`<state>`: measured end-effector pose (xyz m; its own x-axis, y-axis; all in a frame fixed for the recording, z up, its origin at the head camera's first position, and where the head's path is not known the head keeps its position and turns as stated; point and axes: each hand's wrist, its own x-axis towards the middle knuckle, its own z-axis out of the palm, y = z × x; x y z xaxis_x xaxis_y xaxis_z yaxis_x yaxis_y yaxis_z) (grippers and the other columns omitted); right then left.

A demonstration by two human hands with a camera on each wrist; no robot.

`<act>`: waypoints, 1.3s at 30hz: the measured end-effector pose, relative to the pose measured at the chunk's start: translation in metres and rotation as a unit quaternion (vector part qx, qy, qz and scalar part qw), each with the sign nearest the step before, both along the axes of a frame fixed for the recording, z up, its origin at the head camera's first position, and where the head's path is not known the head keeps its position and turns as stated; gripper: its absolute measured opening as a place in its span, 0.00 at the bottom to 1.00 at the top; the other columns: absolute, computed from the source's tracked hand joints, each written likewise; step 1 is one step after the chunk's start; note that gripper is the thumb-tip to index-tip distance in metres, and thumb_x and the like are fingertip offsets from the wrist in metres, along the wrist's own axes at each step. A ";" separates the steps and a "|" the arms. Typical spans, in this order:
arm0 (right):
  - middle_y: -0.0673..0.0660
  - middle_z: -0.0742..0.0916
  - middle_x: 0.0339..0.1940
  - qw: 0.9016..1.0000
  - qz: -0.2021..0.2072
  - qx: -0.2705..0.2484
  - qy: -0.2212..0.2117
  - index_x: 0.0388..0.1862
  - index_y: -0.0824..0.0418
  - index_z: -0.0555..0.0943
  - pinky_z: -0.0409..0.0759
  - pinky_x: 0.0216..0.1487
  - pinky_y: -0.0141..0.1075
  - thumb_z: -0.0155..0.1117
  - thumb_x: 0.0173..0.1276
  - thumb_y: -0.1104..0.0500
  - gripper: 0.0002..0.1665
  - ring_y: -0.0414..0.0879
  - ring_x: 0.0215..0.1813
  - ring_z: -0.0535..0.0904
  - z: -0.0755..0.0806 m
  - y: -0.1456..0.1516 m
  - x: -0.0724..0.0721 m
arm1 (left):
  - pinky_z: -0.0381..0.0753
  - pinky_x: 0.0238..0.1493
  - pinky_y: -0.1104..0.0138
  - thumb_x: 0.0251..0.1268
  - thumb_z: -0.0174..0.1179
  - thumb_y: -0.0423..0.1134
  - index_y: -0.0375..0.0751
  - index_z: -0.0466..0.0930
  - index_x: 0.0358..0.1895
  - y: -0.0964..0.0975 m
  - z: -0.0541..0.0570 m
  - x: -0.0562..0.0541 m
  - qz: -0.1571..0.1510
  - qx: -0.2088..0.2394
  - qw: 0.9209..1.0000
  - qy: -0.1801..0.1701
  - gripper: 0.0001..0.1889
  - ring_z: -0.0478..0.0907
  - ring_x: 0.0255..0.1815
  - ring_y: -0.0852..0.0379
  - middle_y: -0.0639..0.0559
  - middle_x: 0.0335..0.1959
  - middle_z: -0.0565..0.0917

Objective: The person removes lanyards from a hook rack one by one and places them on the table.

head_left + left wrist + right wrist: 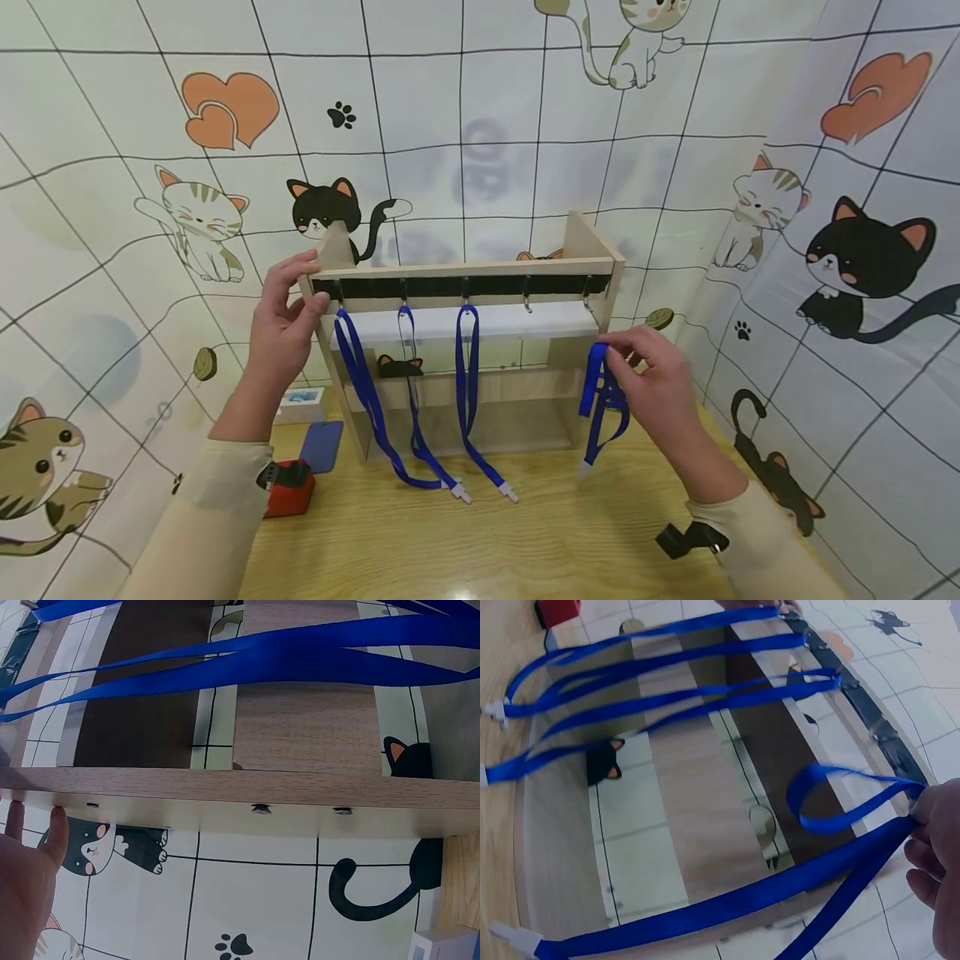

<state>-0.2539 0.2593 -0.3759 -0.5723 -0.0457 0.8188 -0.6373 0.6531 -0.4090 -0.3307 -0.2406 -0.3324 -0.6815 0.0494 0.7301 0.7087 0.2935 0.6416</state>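
A small wooden shelf [465, 390] stands on the table, with a black hook strip [431, 287] along its top front. Three blue lanyards hang from its hooks: one at the left [365, 392], one beside it [413, 404] and one in the middle [467, 383]. Their white clips reach the table in front. My left hand [283, 321] grips the shelf's upper left corner, thumb at the front. At the right, my right hand [656, 379] pinches another blue lanyard [597, 387] between thumb and fingers. Its folded strap hangs down, white clip [517, 939] at the end.
Two hooks [527, 302] on the right of the strip carry nothing. Left of the shelf are a blue card [322, 447], a red object [291, 497] and a white box [300, 406]. A cat-patterned cloth [480, 108] surrounds the wooden table [487, 554].
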 end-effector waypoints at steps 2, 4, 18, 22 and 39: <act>0.55 0.88 0.38 1.000 -0.012 0.020 0.000 0.50 0.65 0.92 0.75 0.40 0.21 0.73 0.71 0.77 0.14 0.39 0.39 0.79 0.003 0.010 0.000 | 0.77 0.74 0.61 0.85 0.60 0.30 0.38 0.74 0.76 0.000 0.000 0.000 -0.001 0.001 1.000 -0.002 0.22 0.65 0.83 0.51 0.54 0.82 0.70; 0.55 0.88 0.38 0.999 -0.025 0.039 -0.001 0.50 0.65 0.92 0.75 0.41 0.20 0.73 0.71 0.77 0.14 0.39 0.40 0.79 0.006 0.020 -0.001 | 0.77 0.75 0.60 0.85 0.60 0.30 0.39 0.74 0.76 0.000 0.000 0.000 -0.001 0.002 1.000 -0.004 0.22 0.64 0.84 0.51 0.55 0.83 0.70; 0.52 0.88 0.39 0.981 -0.057 0.184 -0.001 0.47 0.61 0.91 0.79 0.35 0.30 0.79 0.67 0.75 0.14 0.44 0.34 0.81 0.019 0.076 -0.013 | 0.77 0.75 0.59 0.85 0.60 0.30 0.39 0.74 0.76 -0.002 -0.001 0.000 0.003 0.003 1.000 -0.003 0.22 0.66 0.83 0.49 0.55 0.83 0.70; 0.51 0.87 0.38 0.976 -0.083 0.199 -0.013 0.47 0.60 0.91 0.81 0.33 0.39 0.79 0.67 0.73 0.14 0.45 0.34 0.80 0.017 0.090 -0.015 | 0.77 0.76 0.58 0.85 0.61 0.30 0.38 0.74 0.76 -0.001 -0.001 0.000 -0.001 0.001 1.000 -0.003 0.22 0.66 0.83 0.49 0.54 0.83 0.70; 0.55 0.87 0.37 0.971 -0.115 0.204 -0.053 0.46 0.62 0.90 0.78 0.33 0.45 0.77 0.71 0.72 0.09 0.50 0.35 0.82 0.010 0.122 -0.022 | 0.77 0.76 0.58 0.85 0.60 0.30 0.38 0.74 0.76 0.000 -0.002 0.000 0.000 0.003 1.000 -0.004 0.21 0.66 0.83 0.49 0.54 0.83 0.69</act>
